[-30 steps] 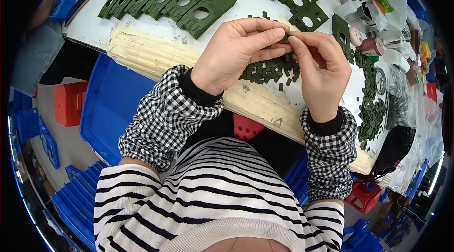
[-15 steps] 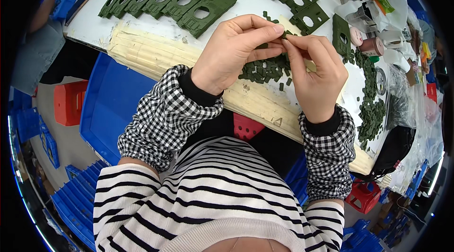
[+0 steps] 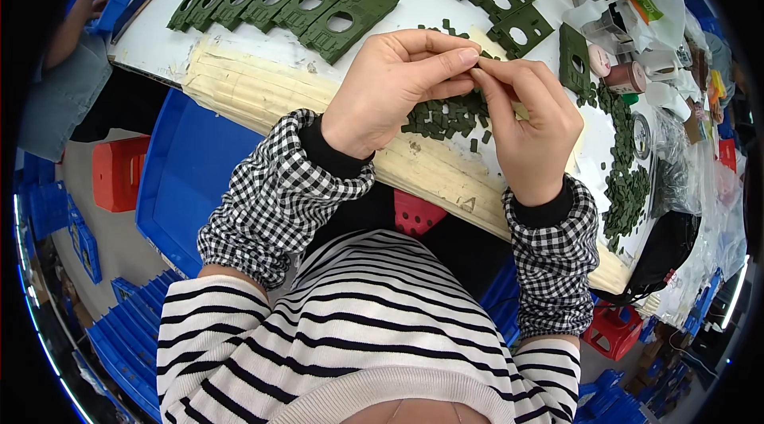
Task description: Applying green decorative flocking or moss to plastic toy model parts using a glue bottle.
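Note:
My left hand (image 3: pixel 386 94) and my right hand (image 3: pixel 535 126) meet fingertip to fingertip above the table. Thumb and forefinger are pinched together on each. Between them a sliver of a small dark green plastic piece (image 3: pixel 476 67) shows; the fingers hide most of it. Beneath and behind the hands lies a heap of small green plastic pieces (image 3: pixel 446 119). Beyond my left hand, several flat green tank-hull parts with round holes (image 3: pixel 362 10) overlap in a slanting row. More such hull parts (image 3: pixel 521 14) lie past my right hand, and a single one (image 3: pixel 569 66) stands apart.
Pale tape padding (image 3: pixel 263 90) covers the table's near edge. Another heap of green bits (image 3: pixel 625 197) spreads along the right side, near a small jar (image 3: pixel 626 78) and plastic bags (image 3: pixel 676 161). A blue tray (image 3: pixel 195 165) sits below at left; a phone (image 3: pixel 137 6) lies at the far-left edge.
My fingertips have drawn closer together, and the green piece between them is more covered. At the far left, another person's hand has come into sight by the blue bin.

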The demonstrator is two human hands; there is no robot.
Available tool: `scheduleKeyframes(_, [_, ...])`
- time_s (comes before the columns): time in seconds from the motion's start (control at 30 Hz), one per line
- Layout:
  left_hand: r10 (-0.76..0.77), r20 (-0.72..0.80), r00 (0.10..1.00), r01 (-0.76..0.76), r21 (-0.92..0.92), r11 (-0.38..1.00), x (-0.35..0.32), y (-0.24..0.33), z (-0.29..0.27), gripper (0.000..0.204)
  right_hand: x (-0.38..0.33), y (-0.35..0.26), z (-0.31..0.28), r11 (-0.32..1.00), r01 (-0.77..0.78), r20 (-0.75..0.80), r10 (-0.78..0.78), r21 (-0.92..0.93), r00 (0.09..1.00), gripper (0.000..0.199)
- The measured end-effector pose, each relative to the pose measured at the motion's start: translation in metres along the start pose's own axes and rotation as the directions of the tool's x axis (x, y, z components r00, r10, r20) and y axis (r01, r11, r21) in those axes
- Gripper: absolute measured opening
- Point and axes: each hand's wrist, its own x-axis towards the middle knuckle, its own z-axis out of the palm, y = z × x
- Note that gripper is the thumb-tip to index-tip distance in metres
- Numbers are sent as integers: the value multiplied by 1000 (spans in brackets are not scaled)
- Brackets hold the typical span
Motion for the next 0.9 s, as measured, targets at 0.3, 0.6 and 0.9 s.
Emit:
scheduleKeyframes(0.3, [23, 47, 999, -24, 32, 999, 0, 4, -4, 23, 0, 1, -1, 998, -42, 16, 41, 56, 999, 10])
scheduleKeyframes(0.6, [155, -12, 988, -151, 147, 978, 1, 7, 0, 35, 1, 1, -1, 1000, -27, -16, 26, -14, 1000, 10])
scheduleKeyframes(0.9, [182, 103, 978, -184, 18, 983, 0, 19, 10, 70, 2, 0, -2, 997, -37, -61, 41, 69, 997, 7])
